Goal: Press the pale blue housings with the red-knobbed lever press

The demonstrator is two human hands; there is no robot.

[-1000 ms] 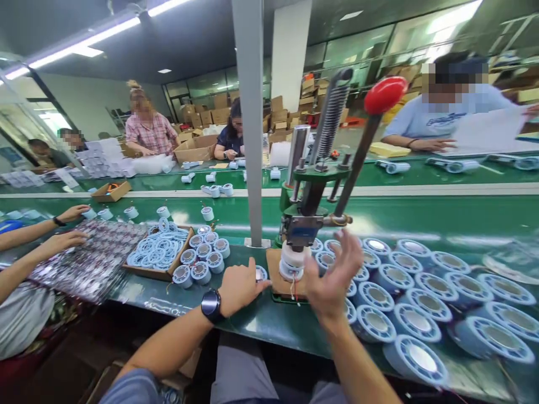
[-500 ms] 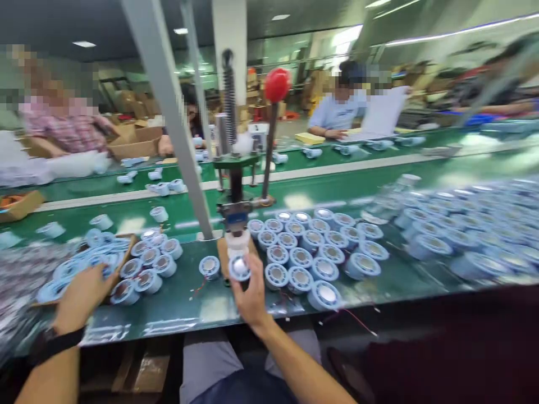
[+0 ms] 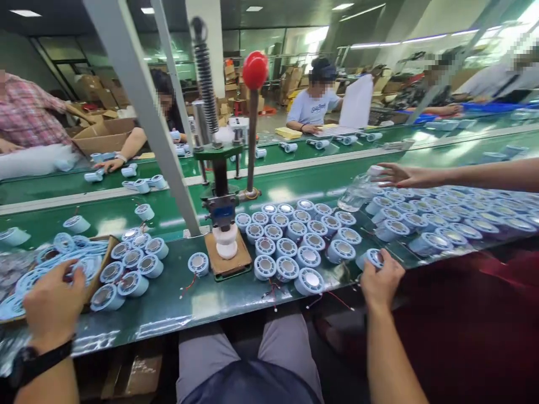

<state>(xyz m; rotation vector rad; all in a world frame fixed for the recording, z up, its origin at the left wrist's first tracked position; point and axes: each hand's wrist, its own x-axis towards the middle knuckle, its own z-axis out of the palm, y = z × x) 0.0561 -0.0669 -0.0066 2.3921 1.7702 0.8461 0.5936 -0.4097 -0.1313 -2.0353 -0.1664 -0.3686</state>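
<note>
My right hand (image 3: 382,280) grips a round light-blue motor housing (image 3: 373,257) at the table's right front, beside a group of similar housings (image 3: 307,257) with metallic centres. Over at the left, my left hand (image 3: 56,303) has its fingers curled round a light-blue plastic ring (image 3: 89,268) at a cardboard box (image 3: 110,247) heaped with such rings. Between my hands stands a lever press (image 3: 223,210) with a red ball knob (image 3: 255,70). Its white pressing head (image 3: 226,244) is down over a cardboard-covered base (image 3: 213,259), with no housing visible under it.
A co-worker's hand (image 3: 400,175) reaches in from the right to a clear bottle (image 3: 356,191). More housings (image 3: 471,216) crowd the right side. A slanted metal post (image 3: 143,112) rises behind the press. Several people sit across the green conveyor (image 3: 290,174).
My right hand has moved right, away from the press, with the housing. My left hand stays by the rings. A co-worker's hand has appeared at the bottle, and the view has shifted right.
</note>
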